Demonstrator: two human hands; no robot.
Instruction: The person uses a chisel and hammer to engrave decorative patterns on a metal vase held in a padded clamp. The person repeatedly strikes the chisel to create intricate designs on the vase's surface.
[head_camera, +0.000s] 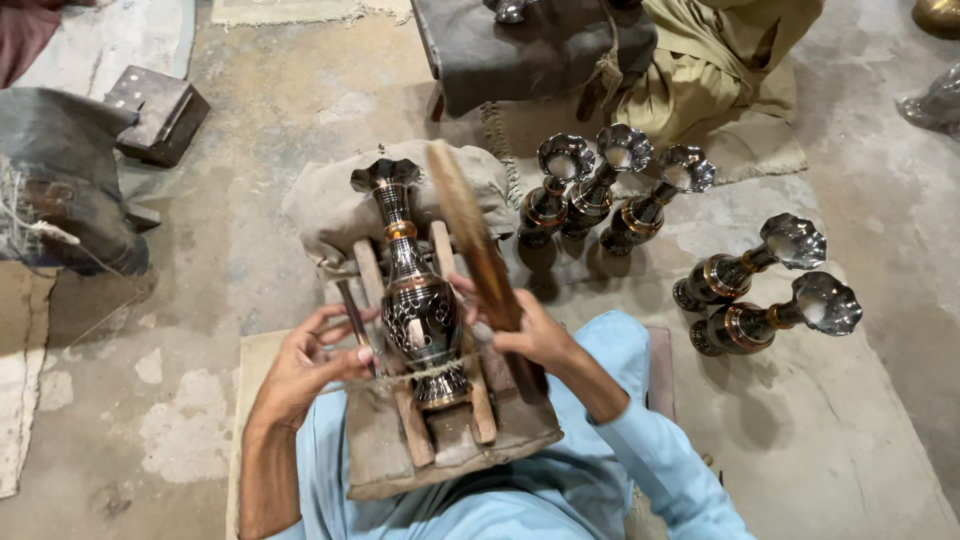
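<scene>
A dark engraved metal vase (415, 300) with a copper band lies on its side on two wooden rails (445, 330) over a padded block in my lap. My left hand (315, 360) pinches a thin metal punch (355, 320) whose tip rests against the vase's belly. My right hand (535, 335) grips a long wooden mallet (470, 225), which is raised over the vase and blurred. The vase's fluted mouth points away from me.
Three similar vases (590, 190) stand just beyond the block, and two more (760, 295) lie at the right. A person in tan cloth (720, 70) sits at the top behind a dark cushion (530, 45). A metal block (160, 110) lies at upper left on the concrete floor.
</scene>
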